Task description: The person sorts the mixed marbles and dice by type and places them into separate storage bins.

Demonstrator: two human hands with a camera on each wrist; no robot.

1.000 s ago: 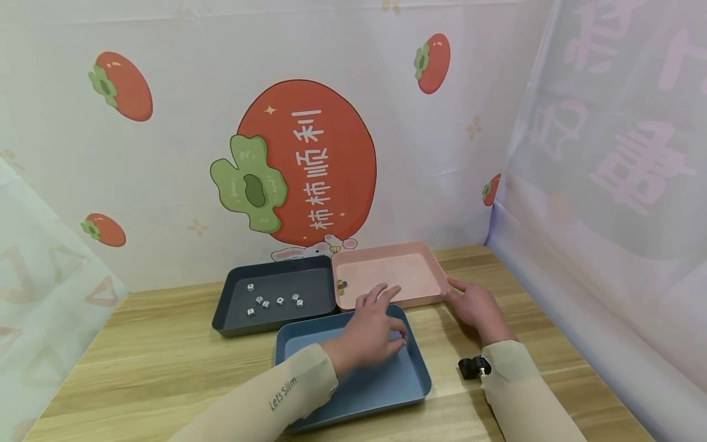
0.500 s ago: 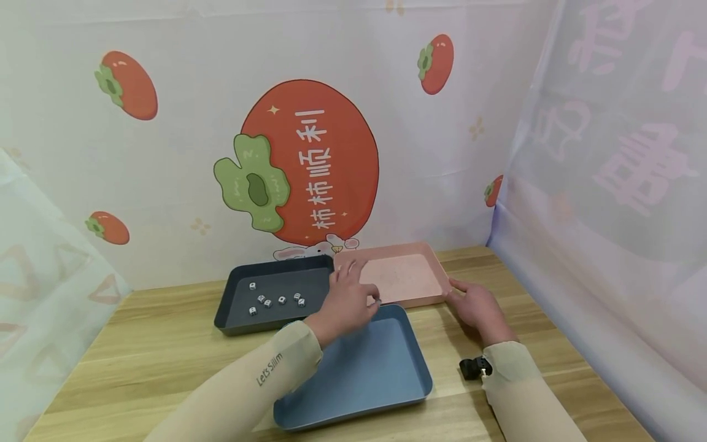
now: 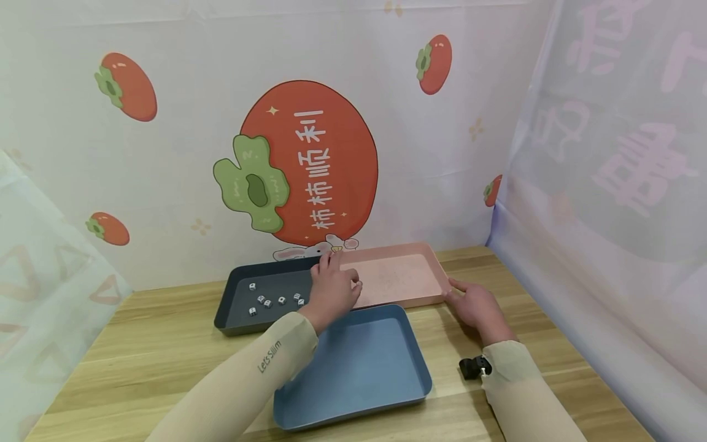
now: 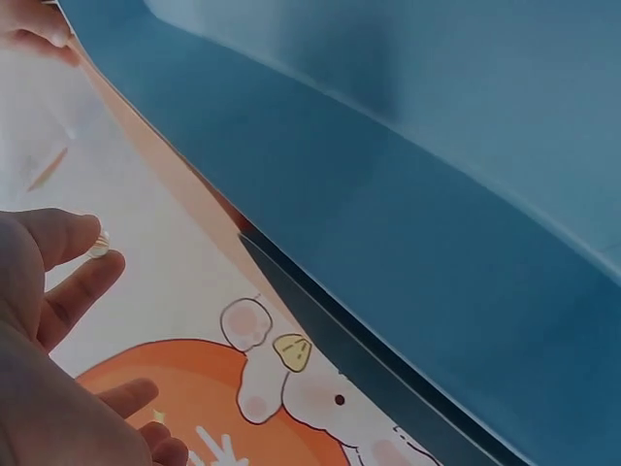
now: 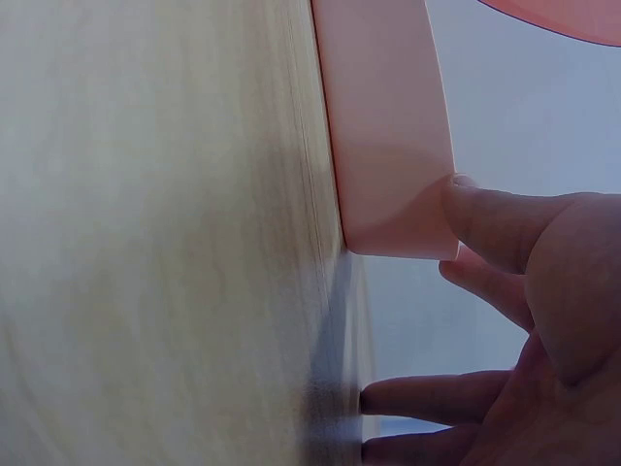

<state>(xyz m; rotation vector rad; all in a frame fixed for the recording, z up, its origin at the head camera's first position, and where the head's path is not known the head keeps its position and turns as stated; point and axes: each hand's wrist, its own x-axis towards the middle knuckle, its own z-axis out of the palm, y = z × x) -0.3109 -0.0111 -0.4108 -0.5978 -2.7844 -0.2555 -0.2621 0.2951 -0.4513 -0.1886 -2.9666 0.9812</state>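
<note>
My left hand point(image 3: 333, 291) hovers over the left end of the pink tray point(image 3: 399, 270), beside the dark grey tray. In the left wrist view its thumb and index finger pinch a small clear glass marble point(image 4: 100, 244); the other fingers hang apart from it. My right hand point(image 3: 477, 311) grips the near right corner of the pink tray. The right wrist view has the thumb against the tray's wall point(image 5: 393, 184) and a finger behind the corner. Whatever lies in the left end of the pink tray is hidden behind my left hand.
Several white dice point(image 3: 267, 303) lie in the dark grey tray point(image 3: 236, 279) at the back left. A blue tray point(image 3: 375, 362) stands nearest me. On the wooden table point(image 3: 138, 356), a small black device point(image 3: 474, 368) is by my right cuff. Printed cloth closes off the back.
My left hand has lifted out of the blue tray with the marble and moved left and away from me to the pink tray's left end. My right hand has stayed at the corner.
</note>
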